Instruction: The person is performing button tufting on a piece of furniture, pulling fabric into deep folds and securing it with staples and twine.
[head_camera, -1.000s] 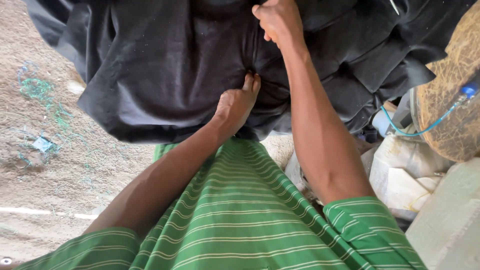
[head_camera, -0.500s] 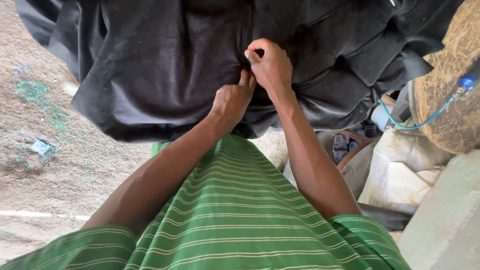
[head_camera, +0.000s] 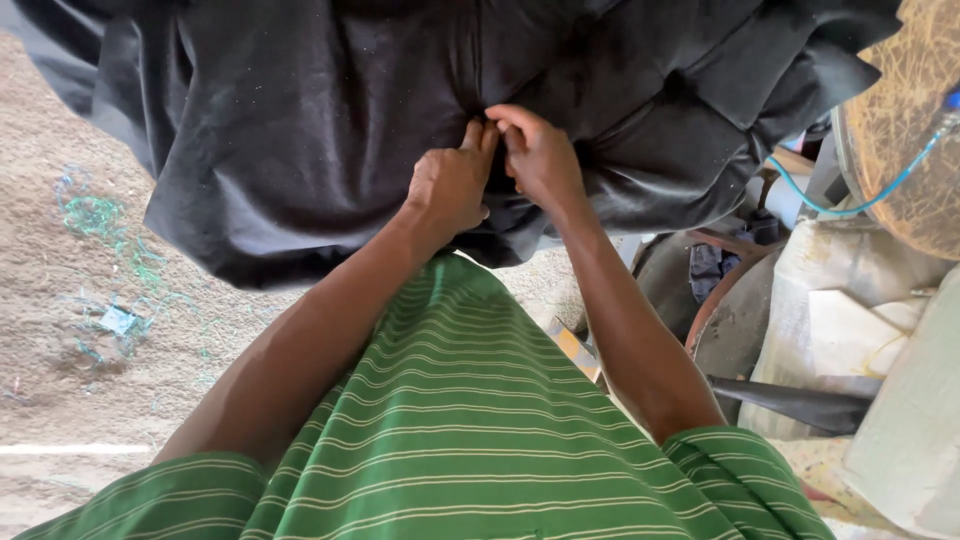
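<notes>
Right hand (head_camera: 540, 155) dropped beside left hand (head_camera: 450, 185); both fingers pinch black sheet (head_camera: 300, 130).

Sheet (head_camera: 330, 150) ahead; sacks (head_camera: 850, 320) right

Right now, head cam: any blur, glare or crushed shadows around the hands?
Head view: both hands, left hand and right hand, are sharp in soft, even daylight; the black sheet shows a mild sheen but its folds read; no hard glare; wide-angle stretch at the edges.

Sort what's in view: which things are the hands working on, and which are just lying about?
In hand: black sheet, pinched together by left hand and right hand.

Lying about: blue tube, white sacks, green thread scraps on the ground.
</notes>
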